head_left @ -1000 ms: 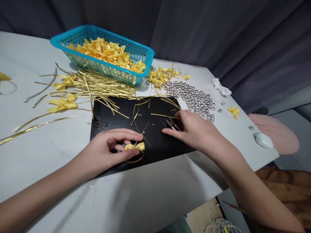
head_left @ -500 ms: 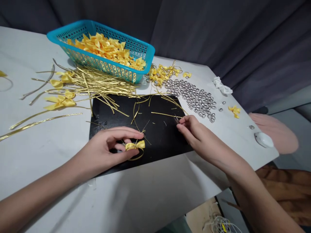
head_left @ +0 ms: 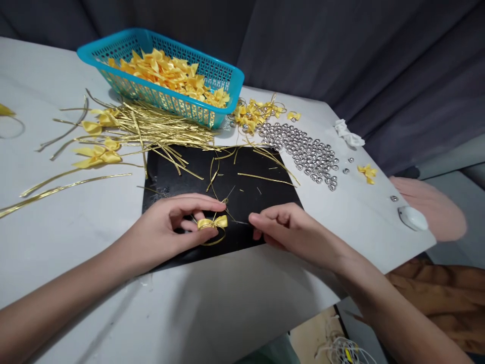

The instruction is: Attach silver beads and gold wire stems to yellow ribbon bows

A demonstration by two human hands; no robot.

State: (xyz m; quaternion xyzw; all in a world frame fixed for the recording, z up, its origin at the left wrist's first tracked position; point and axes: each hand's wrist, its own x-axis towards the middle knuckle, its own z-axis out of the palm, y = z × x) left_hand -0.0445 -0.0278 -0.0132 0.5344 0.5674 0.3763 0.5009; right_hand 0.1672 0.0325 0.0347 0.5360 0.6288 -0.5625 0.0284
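My left hand [head_left: 176,217] holds a small yellow bow [head_left: 212,223] between thumb and fingers, over the black mat [head_left: 242,199]. A loop of gold wire curves below the bow, and thin strands rise from it beside my index fingertip. To the right, my right hand [head_left: 282,227] is pinched closed over the mat's right part. A thin pale line shows at its fingertips, too fine to identify. Gold wire pieces [head_left: 265,178] and small clippings lie on the mat behind my hands.
A blue basket [head_left: 151,91] of yellow bows stands at the back. Gold wires [head_left: 162,126] are heaped before it. Silver beads [head_left: 303,149], wired bows [head_left: 253,115], a white ribbon piece [head_left: 348,134] and a white rounded object [head_left: 413,218] lie on the white table [head_left: 235,298].
My right hand has moved left and nearer to me, closer to the bow. My left hand keeps its hold with little motion. The view has shifted slightly.
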